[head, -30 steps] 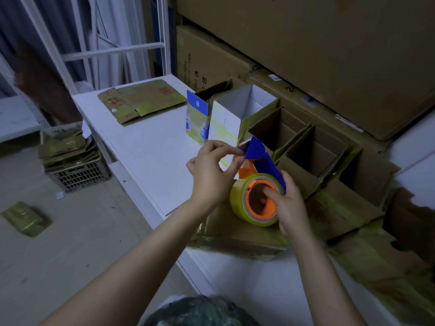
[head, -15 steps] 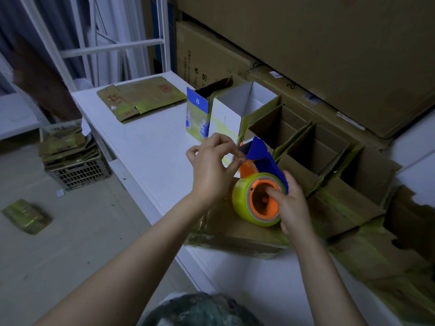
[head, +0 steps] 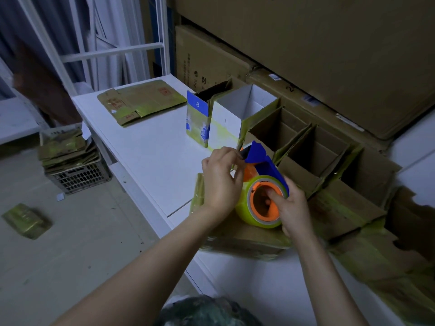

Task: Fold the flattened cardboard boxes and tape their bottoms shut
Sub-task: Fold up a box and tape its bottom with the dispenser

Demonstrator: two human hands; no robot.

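A: White table [head: 150, 147], long, running from far left to near right. Grey floor [head: 77, 243] left of it, with a crate [head: 77, 177] of flattened cardboard and one loose flat piece [head: 26, 221] lying nearer.

B: Behind?

A: White frame [head: 113, 50] at far left, big brown cartons [head: 306, 43] stacked along the right wall. Light is dim.

B: Hands?

A: Both over the near table edge, arms bare. Left hand [head: 221, 182] is curled, back toward the camera, fingertips pinched together at the front of the dispenser [head: 263, 161]. Presumably on the tape end, but I cannot tell; the knuckles hide it.

B: Right?

A: Right hand [head: 293, 208] grips the tape roll [head: 244, 208] from the right side, thumb hooked inside the orange core [head: 255, 203], other fingers wrapped behind the roll, out of view.

B: Dispenser?

A: Blue body, orange hub, yellow-green roll. Held just above a flat box [head: 237, 236] that lies at the table edge, glossy with old tape.

B: Other boxes?

A: Going left to right: a flattened box [head: 141, 102] on the far end of the table, well apart. Then a blue-flapped box marked B [head: 197, 118], upright and open. Touching it, a white box [head: 235, 114], also upright and open. Then a row of brown open boxes [head: 317, 156] side by side against the cartons. At far right, more flattened cardboard [head: 388, 267], streaked yellow-green.

B: Anything blocking?

A: Left hand covers the dispenser's mouth. Dark patterned cloth [head: 207, 311] fills the bottom edge.
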